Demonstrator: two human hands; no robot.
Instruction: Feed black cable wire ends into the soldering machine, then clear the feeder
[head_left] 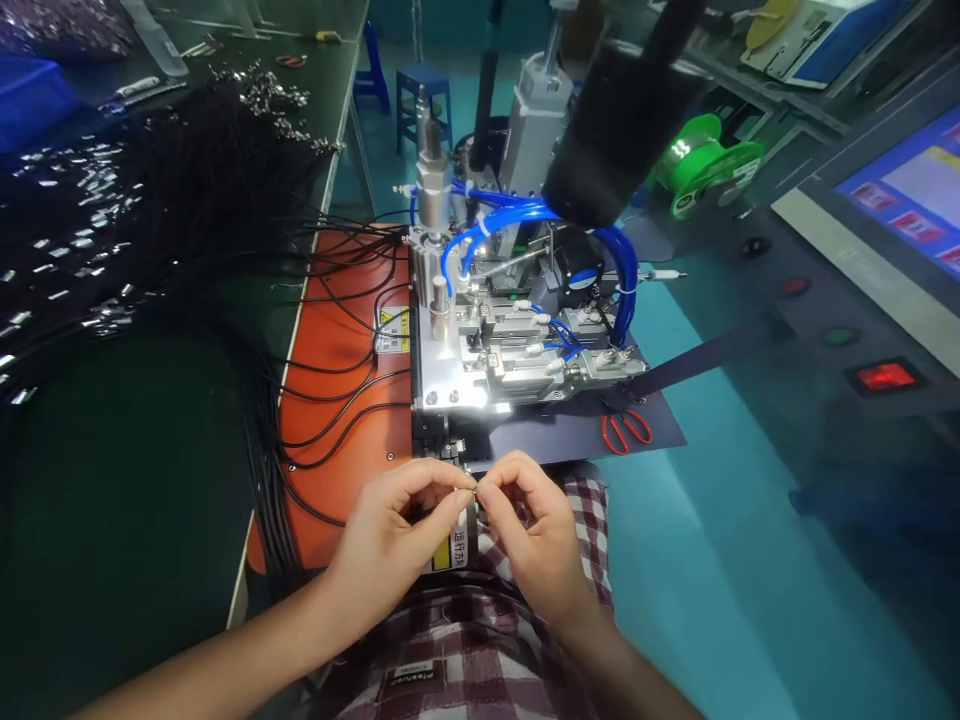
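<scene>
My left hand (405,525) and my right hand (534,530) meet fingertip to fingertip in front of the machine, above my lap. Each one pinches thumb against forefinger on a thin yellow-green wire (474,489), of which only a tiny bit shows between the fingertips. One black cable (315,512) runs across the orange board (341,370) and passes out of sight behind my left hand. Just beyond my hands stands the metal machine (450,360), with its clamps and blue air tubes (525,212).
A big heap of black cables (187,190) with shiny metal ends covers the left table. Red-handled scissors (627,432) lie on the machine's dark base plate. A green spool (705,165) and a control panel with a lit red button (886,376) are on the right.
</scene>
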